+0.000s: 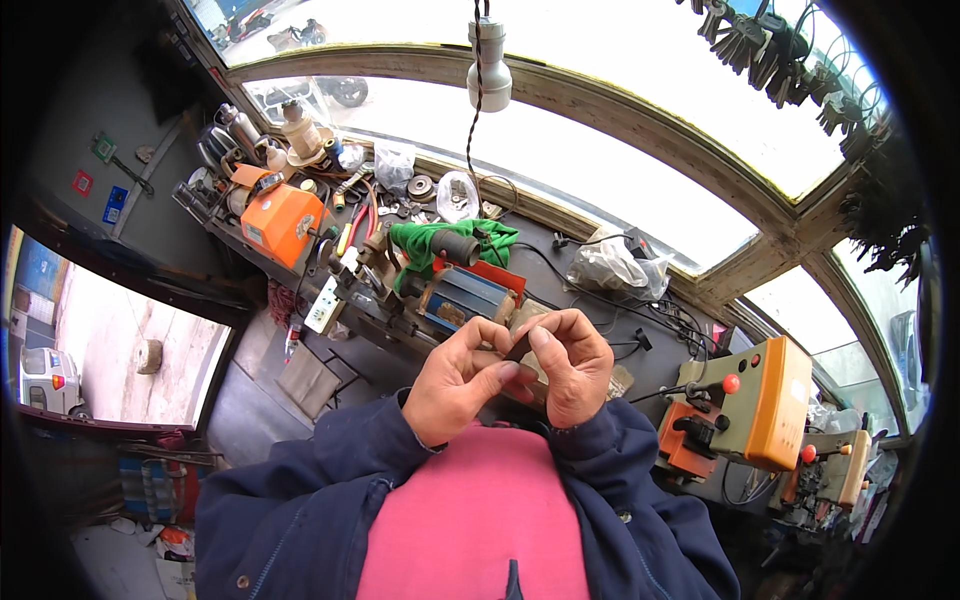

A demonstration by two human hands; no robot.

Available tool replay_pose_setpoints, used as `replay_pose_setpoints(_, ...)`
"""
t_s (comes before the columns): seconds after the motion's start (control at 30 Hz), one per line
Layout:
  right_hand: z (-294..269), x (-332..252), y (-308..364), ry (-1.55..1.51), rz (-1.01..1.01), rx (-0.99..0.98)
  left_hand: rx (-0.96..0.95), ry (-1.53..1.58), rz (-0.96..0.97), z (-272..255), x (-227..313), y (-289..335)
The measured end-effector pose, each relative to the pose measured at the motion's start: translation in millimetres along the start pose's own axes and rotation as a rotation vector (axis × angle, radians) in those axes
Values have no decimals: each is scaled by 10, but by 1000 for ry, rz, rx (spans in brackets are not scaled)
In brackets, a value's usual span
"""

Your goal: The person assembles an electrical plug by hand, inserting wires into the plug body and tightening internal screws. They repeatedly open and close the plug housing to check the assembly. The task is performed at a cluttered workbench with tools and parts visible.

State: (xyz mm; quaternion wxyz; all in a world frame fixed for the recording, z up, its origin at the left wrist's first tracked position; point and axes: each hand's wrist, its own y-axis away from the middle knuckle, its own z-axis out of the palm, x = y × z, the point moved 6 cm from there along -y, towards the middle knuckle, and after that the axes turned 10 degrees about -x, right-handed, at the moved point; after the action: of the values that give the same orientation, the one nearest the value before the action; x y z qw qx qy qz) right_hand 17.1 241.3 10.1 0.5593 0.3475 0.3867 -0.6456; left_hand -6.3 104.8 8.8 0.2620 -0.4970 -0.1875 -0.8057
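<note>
A grey workbench (650, 368) spans the space beyond the person, with a cream-and-orange machine (770, 400) well to the right of the hands and an orange box-shaped machine (283, 226) farther off to the left. Nearer, just beyond the fingers, sits a blue motor-like body (465, 298), a green cloth (415, 240) bunched behind it. The left hand (455, 385) and right hand (572, 368) are together in front of the pink shirt (475, 520), fingertips meeting, each curled into a pinch. Smallest of all, a small dark piece (517, 349) lies between them, gripped by thumb and fingers from both sides. Its visible long axis appears to slant from the right thumb's tip down toward the left thumb, so neither hand is clearly nearer; both touch it. Which one bears its weight I cannot tell, since the fingers hide its ends.
</note>
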Motion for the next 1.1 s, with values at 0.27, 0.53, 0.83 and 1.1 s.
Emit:
replay_pose_setpoints(0.27, -67, -119, -38, 53, -119, 12, 30, 49, -37, -2, -35, 4)
replay_pose_setpoints(0.53, -68, -141, -83, 228, -91, -111, 207, -688, 256, -71, 488, -44)
replay_pose_setpoints(0.83, 10, -198, -98, 700, -114, -172, 171, -894, 172, -88, 529, -203)
replay_pose_setpoints(1.1, -13, -140, -144, 510, -26, -122, 200, -699, 133, -162, 403, -240)
